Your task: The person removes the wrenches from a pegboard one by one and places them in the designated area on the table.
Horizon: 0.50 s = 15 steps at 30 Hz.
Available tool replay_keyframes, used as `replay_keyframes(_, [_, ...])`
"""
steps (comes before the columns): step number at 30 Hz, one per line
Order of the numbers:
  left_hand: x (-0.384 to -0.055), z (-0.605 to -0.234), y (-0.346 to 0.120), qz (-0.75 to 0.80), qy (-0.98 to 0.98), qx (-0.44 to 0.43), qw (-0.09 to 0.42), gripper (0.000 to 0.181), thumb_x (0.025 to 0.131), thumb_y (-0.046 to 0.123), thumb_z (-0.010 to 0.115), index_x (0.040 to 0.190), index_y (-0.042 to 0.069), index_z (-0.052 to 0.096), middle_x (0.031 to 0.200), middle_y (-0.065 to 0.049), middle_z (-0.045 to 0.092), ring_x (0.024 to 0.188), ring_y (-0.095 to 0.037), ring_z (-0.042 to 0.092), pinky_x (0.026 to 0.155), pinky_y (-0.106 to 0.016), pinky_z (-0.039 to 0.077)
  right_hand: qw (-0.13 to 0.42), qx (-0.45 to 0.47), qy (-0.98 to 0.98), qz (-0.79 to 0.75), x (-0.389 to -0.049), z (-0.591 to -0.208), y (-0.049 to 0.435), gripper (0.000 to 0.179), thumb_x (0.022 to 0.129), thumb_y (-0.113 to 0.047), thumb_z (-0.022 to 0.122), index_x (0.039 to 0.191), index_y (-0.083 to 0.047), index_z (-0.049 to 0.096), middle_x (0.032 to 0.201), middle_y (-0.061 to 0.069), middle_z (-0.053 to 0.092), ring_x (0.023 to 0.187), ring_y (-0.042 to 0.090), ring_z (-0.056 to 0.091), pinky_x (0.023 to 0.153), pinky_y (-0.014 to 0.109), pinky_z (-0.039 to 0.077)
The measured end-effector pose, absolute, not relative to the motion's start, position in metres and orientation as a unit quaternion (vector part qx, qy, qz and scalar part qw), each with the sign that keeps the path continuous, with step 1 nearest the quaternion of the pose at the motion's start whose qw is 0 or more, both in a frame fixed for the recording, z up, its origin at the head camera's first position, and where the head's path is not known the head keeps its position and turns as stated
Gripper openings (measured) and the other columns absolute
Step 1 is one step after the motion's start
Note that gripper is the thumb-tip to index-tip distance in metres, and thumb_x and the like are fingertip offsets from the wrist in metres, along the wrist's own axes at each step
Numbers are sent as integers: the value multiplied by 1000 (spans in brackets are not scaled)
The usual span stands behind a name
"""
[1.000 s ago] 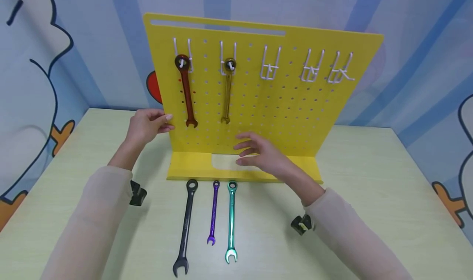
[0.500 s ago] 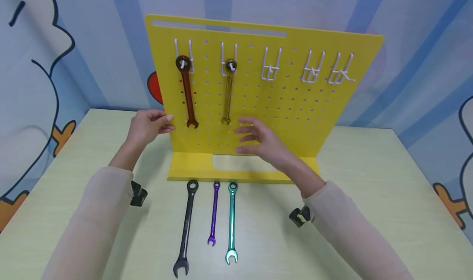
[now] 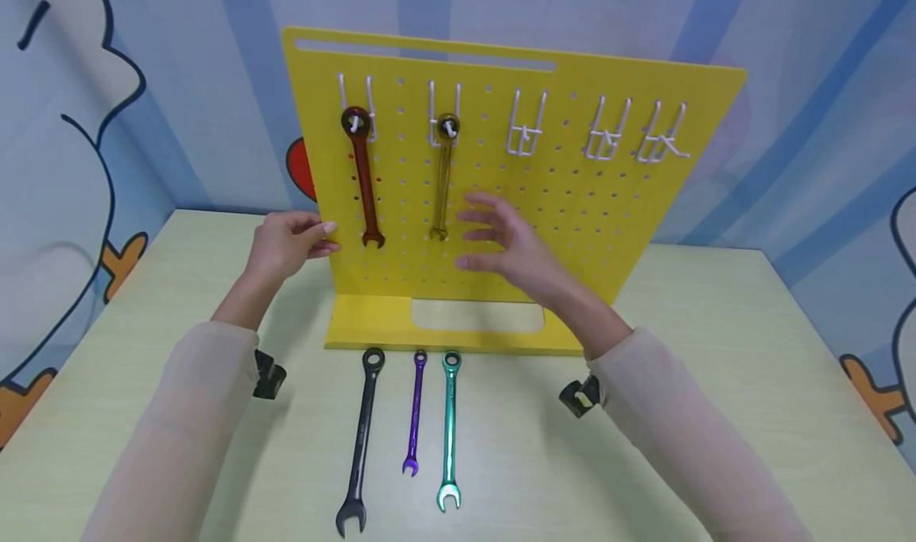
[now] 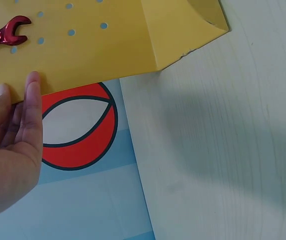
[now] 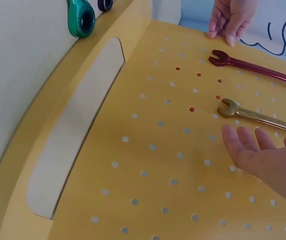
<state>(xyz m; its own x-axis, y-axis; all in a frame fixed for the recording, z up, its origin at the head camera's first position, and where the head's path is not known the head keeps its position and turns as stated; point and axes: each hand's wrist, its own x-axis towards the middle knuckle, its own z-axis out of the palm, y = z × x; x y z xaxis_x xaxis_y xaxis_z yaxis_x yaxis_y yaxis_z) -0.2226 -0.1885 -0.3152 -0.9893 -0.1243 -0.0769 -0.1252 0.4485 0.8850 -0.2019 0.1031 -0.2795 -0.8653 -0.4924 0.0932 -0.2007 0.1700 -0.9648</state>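
My left hand (image 3: pixel 282 244) grips the left edge of a yellow pegboard (image 3: pixel 501 248); in the left wrist view the fingers (image 4: pixel 32 95) lie at that edge. My right hand (image 3: pixel 518 248) hovers in front of the board with spread, slightly bent fingers, holding nothing. Just left of it a gold combination wrench (image 3: pixel 441 184) hangs by its ring end. A red combination wrench (image 3: pixel 364 180) hangs at the far left, near my left hand. On the table before the board lie a black wrench (image 3: pixel 361 439), a small purple wrench (image 3: pixel 414 415) and a green wrench (image 3: pixel 449 431).
Three white wire hooks without wrenches stick out on the board's right half, among them the middle hook (image 3: pixel 525 133). The board's foot (image 3: pixel 372 323) stands on the pale table (image 3: pixel 701 351). A printed blue curtain (image 3: pixel 601 9) closes off the back.
My right hand has risen along the front of the board, from near the foot to beside the gold wrench's lower half. The left hand stays at the board's edge.
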Motion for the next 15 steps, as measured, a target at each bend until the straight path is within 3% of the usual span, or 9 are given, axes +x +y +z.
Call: replay_keyframes(15, [-222,-316,-189,523,850,-70,-2,32,92,23,54,108,-4,60,97,-17,63,73,-9,65,65,-17,53,102,-253,719,-639,-209,-268,98,76,78,7,65,141,-11,25,138,7,39,123,27,39,99,39,40])
